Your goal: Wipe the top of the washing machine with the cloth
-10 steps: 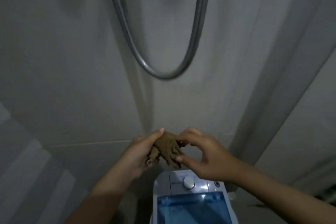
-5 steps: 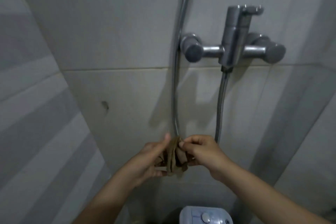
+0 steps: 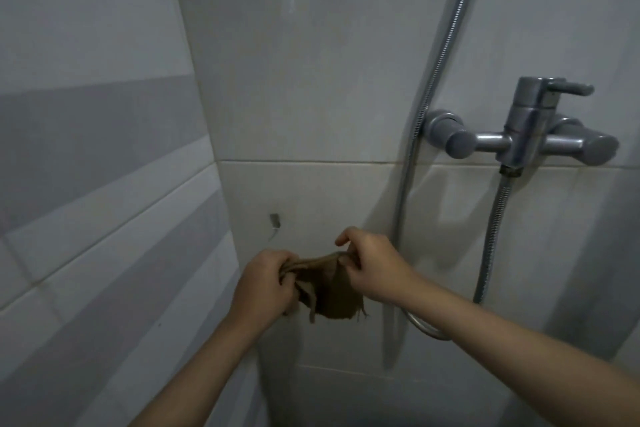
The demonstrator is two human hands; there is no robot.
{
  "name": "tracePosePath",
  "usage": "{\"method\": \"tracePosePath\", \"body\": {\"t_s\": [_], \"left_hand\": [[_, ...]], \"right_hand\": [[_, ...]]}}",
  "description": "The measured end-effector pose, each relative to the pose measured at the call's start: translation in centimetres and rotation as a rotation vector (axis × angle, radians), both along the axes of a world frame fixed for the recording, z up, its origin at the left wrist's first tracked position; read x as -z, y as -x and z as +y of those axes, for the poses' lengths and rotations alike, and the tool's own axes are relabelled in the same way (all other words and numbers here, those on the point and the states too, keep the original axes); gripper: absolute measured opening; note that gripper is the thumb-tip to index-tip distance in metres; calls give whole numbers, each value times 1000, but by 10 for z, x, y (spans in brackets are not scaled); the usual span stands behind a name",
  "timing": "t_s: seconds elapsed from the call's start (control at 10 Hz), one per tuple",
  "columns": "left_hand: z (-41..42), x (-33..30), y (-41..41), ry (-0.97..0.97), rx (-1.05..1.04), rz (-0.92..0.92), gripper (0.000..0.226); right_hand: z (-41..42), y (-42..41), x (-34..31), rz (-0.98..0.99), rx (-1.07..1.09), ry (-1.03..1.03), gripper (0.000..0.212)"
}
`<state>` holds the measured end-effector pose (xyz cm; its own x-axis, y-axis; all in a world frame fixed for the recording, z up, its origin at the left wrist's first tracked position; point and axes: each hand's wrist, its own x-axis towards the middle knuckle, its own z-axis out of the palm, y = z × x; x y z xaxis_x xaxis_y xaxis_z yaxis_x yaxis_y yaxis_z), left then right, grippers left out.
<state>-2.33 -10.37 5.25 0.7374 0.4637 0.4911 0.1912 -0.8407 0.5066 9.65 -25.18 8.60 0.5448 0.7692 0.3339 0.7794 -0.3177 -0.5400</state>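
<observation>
Brown cloth (image 3: pixel 329 291) stretched between both hands, left (image 3: pixel 265 282) and right (image 3: pixel 372 265).

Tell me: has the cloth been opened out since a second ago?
Yes. The cloth now stretches between the left hand and right hand, spread wider left of the hose; earlier it was bunched.

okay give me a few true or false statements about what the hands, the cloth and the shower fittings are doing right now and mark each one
1. Both hands grip the brown cloth. True.
2. The cloth lies flat on the washing machine. False: it is held in the air before the tiled wall; no machine is in view.
3. The shower mixer tap is to the right of the hands. True.
4. The right hand holds the shower hose. False: it pinches the cloth.
5. The left hand is empty. False: it clutches the cloth.
</observation>
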Motion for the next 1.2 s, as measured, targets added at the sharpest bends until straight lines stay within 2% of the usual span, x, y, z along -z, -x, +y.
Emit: {"method": "tracePosePath", "body": {"t_s": [0.1, 0.2, 0.3, 0.4, 0.5, 0.6, 0.7, 0.8, 0.9, 1.0, 1.1, 1.2], "left_hand": [[25, 4, 5, -134, -19, -16, 14], [51, 7, 5, -368, 48, 36, 21], [72, 2, 0, -621, 53, 123, 30], [92, 0, -13, -705, 31, 190, 48], [114, 5, -30, -669, -19, 266, 59], [119, 8, -42, -544, -62, 319, 40], [117, 17, -50, -430, -93, 342, 29], [113, 26, -53, -279, -106, 324, 30], [111, 30, -56, -141, -118, 291, 35], [101, 20, -55, -97, -164, 407, 33], [89, 7, -59, -88, -215, 564, 42], [71, -6, -63, -29, -225, 568, 40]], "right_hand": [[26, -1, 5, -216, -103, 4, 16], [51, -6, 12, -362, -139, 138, 15], [74, -10, 8, -405, -137, 159, 24], [97, -14, 0, -264, -116, 105, 24], [121, -22, 4, -268, -57, 152, 27], [136, -28, 16, -527, -40, 302, 33], [145, -32, 34, -528, -32, 307, 32], [144, -28, 46, -477, -9, 330, 32], [140, -27, 48, -462, 6, 368, 46], [128, -23, 39, -429, 1, 411, 47], [109, -22, 36, -339, -18, 242, 31], [88, -28, 32, -265, 38, 115, 27]]}}
